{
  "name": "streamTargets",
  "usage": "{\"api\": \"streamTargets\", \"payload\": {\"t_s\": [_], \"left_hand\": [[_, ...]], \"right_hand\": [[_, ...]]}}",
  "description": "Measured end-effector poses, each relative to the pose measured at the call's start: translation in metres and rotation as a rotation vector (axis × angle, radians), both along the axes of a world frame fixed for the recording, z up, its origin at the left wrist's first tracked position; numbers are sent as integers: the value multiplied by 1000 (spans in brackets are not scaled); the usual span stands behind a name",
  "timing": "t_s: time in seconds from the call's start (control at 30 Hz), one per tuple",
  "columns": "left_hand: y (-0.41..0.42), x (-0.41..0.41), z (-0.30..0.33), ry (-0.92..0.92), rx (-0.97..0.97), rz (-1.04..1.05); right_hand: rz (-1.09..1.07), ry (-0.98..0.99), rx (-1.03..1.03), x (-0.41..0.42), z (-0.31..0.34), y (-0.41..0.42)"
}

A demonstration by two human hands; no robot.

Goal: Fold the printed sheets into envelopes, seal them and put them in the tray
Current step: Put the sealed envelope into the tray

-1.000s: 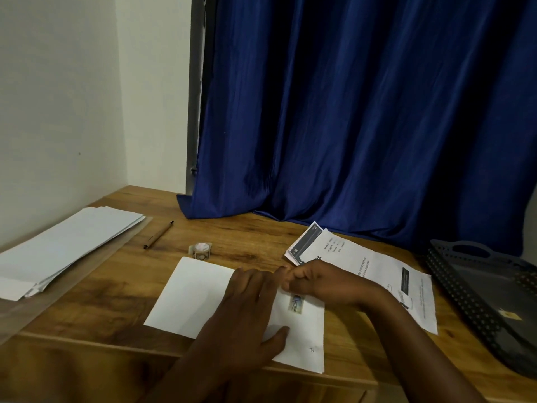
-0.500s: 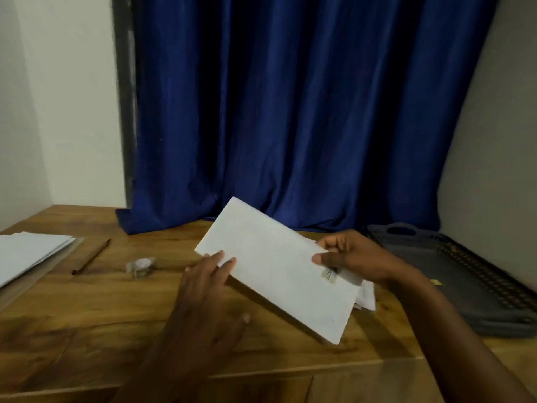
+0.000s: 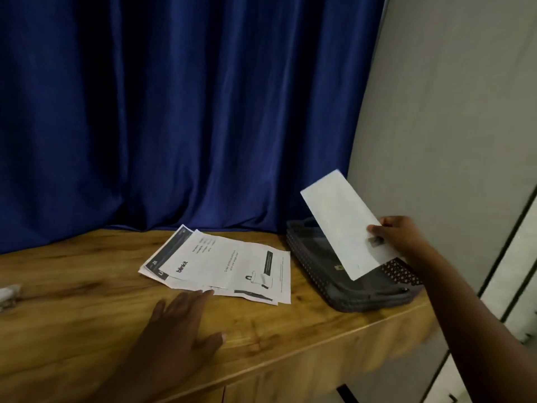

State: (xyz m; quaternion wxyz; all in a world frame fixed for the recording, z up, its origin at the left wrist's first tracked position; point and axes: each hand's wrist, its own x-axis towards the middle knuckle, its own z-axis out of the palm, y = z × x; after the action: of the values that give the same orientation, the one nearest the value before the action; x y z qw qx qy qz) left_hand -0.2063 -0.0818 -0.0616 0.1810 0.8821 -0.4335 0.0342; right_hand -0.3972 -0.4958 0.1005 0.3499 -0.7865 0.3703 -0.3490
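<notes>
Left hand: nearest the camera, palm down on the worktop, fingers straight and slightly spread, holding nothing. Fingertips reach the near edge of the printed sheets; actual contact cannot be told.

Worktop: wood grain, warm brown, glossy, with a straight front edge.

Printed sheets: a loose fanned stack of thin white paper lying flat at mid worktop. Black text and small graphics on the top sheet; the word "blinkit" is legible. Long axis runs roughly left-right, slightly skewed.

A small pale object at the far left edge is blurred and cannot be identified.

Right hand: arm stretched out to the right, raised above the worktop. Thumb on the near face and fingers behind pinch the envelope at its right long edge, close to a small dark stamp-like mark.

Envelope: 1 plain white oblong, flat and stiff, held in the air above the tray. It stands tilted; long axis runs from upper left to lower right, lower corner pointing down into the tray. Whether that corner touches the tray cannot be told.

Tray: dark grey plastic, rectangular, rounded corners, perforated lattice walls, sitting at the right end of the worktop just beside the sheets.

Behind: a deep blue curtain with a satin sheen, hanging in vertical folds. A flat grey wall stands to its right.
</notes>
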Motion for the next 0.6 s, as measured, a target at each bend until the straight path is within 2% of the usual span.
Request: {"api": "streamTargets", "payload": {"t_s": [0.07, 0.17, 0.27, 0.37, 0.5, 0.6], "left_hand": [[2, -1, 1, -21, 14, 0], [2, -4, 3, -26, 27, -10], [1, -6, 6, -35, 49, -4], [2, -6, 6, -37, 58, -2], [1, -4, 3, -35, 54, 6], [0, -2, 0, -28, 43, 8]], "right_hand": [[-51, 150, 19, 5, -11, -15], [-103, 491, 54, 15, -30, -29], [-127, 600, 105, 19, -50, -42], [-178, 524, 117, 16, -63, -44], [-211, 539, -172, 22, -45, -27], [-93, 490, -321, 42, -22, 8]]}}
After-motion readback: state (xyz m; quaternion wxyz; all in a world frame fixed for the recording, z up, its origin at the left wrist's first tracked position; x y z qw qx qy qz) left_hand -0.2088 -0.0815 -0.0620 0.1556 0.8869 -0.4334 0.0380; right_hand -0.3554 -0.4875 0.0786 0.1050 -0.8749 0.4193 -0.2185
